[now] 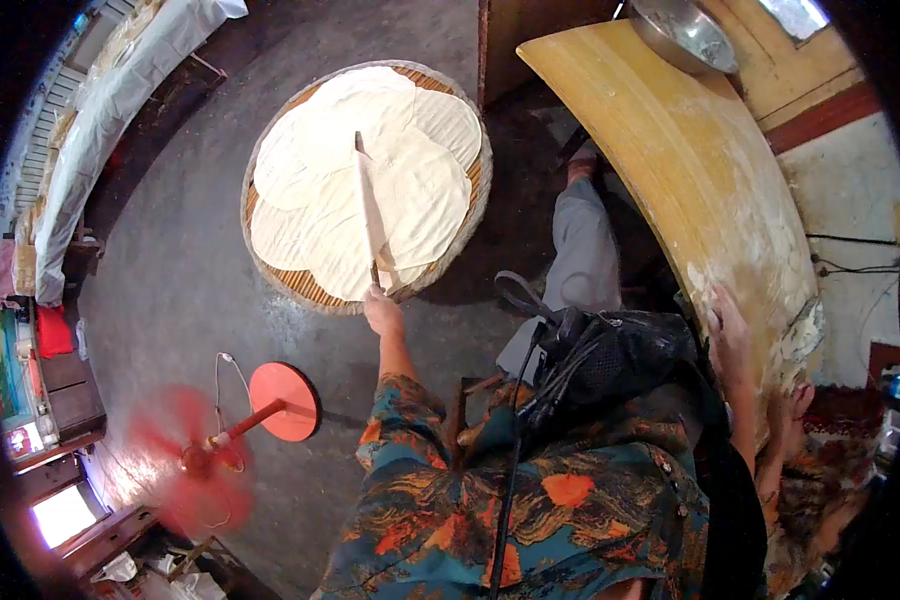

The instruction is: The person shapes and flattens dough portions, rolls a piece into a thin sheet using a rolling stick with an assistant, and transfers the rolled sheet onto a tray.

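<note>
My left hand is closed around the near end of a thin wooden rolling pin. A narrow strip of pale dough is wrapped along the pin. Beneath it, several thin, overlapping dough sheets cover most of a round woven tray on the floor. My right hand lies on the floury edge of the wooden table, fingers stretched out, holding nothing I can see. Beside it is another person's hand, close to a lump of dough.
A red fan spins at the lower left, its round base and cord on the floor. A metal bowl sits on the table's far end. A black bag with cables lies at my lap. A plastic-covered bench lines the left.
</note>
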`<state>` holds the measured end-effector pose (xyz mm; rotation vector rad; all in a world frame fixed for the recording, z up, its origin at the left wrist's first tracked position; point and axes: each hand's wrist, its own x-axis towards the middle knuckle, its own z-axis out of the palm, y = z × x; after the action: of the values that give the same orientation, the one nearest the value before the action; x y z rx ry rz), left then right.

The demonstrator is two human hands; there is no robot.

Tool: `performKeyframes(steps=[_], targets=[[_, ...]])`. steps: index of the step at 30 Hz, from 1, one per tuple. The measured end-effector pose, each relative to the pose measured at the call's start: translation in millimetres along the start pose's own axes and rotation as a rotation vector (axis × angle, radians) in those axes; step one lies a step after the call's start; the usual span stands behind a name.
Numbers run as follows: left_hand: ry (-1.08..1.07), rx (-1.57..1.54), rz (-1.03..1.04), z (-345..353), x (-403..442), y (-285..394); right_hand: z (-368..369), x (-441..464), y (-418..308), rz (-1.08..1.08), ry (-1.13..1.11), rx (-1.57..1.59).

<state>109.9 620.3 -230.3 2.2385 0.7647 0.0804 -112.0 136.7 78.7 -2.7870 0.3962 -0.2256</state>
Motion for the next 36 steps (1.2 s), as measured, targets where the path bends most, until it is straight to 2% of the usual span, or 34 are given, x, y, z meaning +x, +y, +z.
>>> performKeyframes(steps=[3,6,9,11,14,17,20,22,23,25,26,28,30,32,33,35,36], targets=[[0.121,-0.235,0.108,31,32,-53,0,-3,4,-0.037,0.009,-0.061],[-0.191,-0.601,-0.324,4,29,-30,2,-7,14,-0.056,0.013,-0.129],[-0.180,-0.666,-0.296,-2,24,-26,-2,-7,9,-0.022,0.007,-0.129],[-0.160,-0.709,-0.399,-4,28,-27,0,-8,13,-0.067,0.045,-0.144],[-0.229,-0.766,-0.499,-16,27,-20,-4,-12,7,0.038,-0.006,-0.091],[-0.310,-0.900,-0.579,-26,24,-9,-2,-18,9,-0.080,0.077,-0.151],[-0.413,-1.085,-0.552,-30,32,-10,1,-28,15,0.053,0.021,-0.053],[-0.492,-1.212,-0.539,-32,38,-8,-2,-36,17,0.219,-0.076,-0.050],[-0.484,-1.273,-0.533,-33,39,-7,-4,-40,19,0.306,-0.123,-0.046],[-0.477,-1.392,-0.522,-34,40,-2,-3,-52,29,0.339,-0.084,0.026],[-0.428,-1.476,-0.604,-30,48,-9,-1,-57,33,0.356,-0.064,0.062],[-0.290,-1.118,-0.556,-15,62,-21,5,-82,51,0.341,-0.009,0.013],[-0.315,-0.835,-0.509,-7,78,-17,8,-133,81,0.376,0.103,-0.094],[-0.341,-0.696,-0.404,-17,89,-13,17,-148,92,0.322,0.209,-0.172],[-0.340,-0.655,-0.326,-24,89,-4,28,-150,94,0.376,0.185,-0.316],[-0.339,-0.553,-0.102,-28,92,7,26,-145,89,0.510,0.250,-0.159],[-0.294,-0.379,0.174,-27,75,32,32,-147,97,0.550,0.297,-0.096]])
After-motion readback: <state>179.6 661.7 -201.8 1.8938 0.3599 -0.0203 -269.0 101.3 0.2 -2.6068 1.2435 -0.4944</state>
